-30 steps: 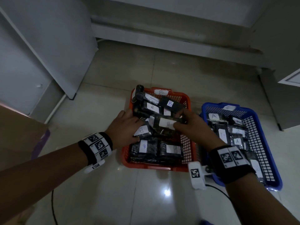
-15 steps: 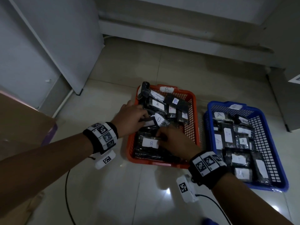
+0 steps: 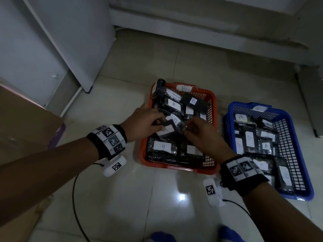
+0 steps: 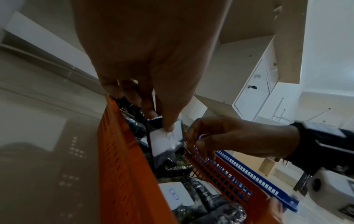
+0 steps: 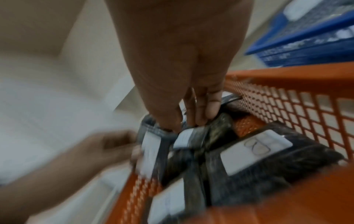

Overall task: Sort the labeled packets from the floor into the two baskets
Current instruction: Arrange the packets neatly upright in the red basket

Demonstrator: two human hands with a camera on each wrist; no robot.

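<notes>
The orange basket (image 3: pixel 174 167) holds several black packets labelled B. The blue basket (image 3: pixel 288 137) beside it holds several labelled A. Both hands are over the middle of the orange basket. My left hand (image 3: pixel 158 124) pinches a black packet with a white label (image 3: pixel 166 130), which stands tilted on edge; in the left wrist view the thumb of that hand (image 4: pixel 160 121) presses on the packet's label (image 4: pixel 164 142). Close to its right, my right hand (image 3: pixel 187 130) has curled fingers. In the right wrist view that hand (image 5: pixel 184 121) pinches the top of a second dark packet (image 5: pixel 193 136).
A brown cardboard box (image 3: pixel 26 133) sits at the left. A white cabinet (image 3: pixel 70 41) rises behind it, and a grey cabinet (image 3: pixel 311 102) stands past the blue basket. A black cable (image 3: pixel 75 206) trails over the glossy floor tiles (image 3: pixel 122 198) in front of the baskets.
My right hand has moved from the basket's near packets up to its middle, next to my left hand. My left hand has tipped a labelled packet up on edge.
</notes>
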